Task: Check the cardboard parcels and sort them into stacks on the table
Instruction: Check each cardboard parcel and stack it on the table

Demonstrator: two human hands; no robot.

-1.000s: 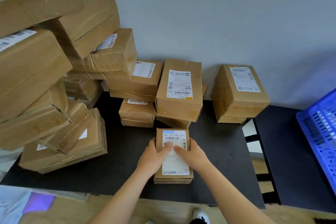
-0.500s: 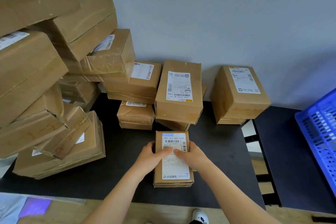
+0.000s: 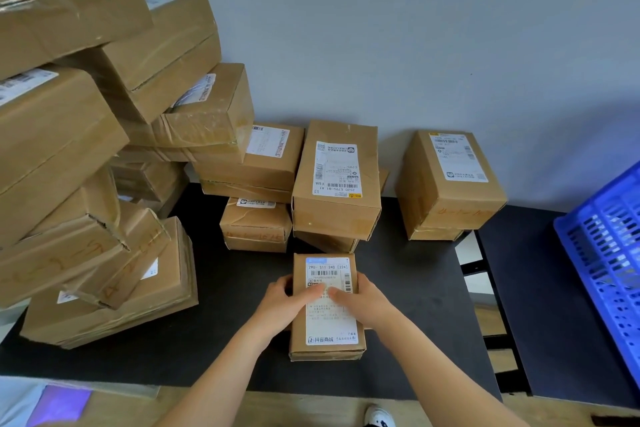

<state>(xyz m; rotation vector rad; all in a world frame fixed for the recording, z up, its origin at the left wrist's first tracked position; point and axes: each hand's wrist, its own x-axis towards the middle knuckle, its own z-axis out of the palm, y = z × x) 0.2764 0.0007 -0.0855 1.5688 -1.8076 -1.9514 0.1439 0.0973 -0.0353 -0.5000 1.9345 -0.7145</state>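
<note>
A small cardboard parcel (image 3: 327, 333) with a white shipping label lies near the front of the black table (image 3: 225, 288). My left hand (image 3: 289, 302) grips its left side with the thumb across the label. My right hand (image 3: 362, 300) grips the right side the same way, thumb tips almost meeting. Behind it stands a stack topped by a labelled box (image 3: 337, 180). A separate stack of two boxes (image 3: 446, 184) sits at the back right. A short stack (image 3: 256, 224) stands left of centre.
A tall, leaning pile of large parcels (image 3: 86, 149) fills the left side up to the grey wall. A blue plastic crate (image 3: 609, 260) sits on a second black table at the right, past a gap. The floor and a shoe show below.
Both hands have drawn the small parcel slightly toward me, and the thumbs have slid closer together on the label. The stacks have not moved.
</note>
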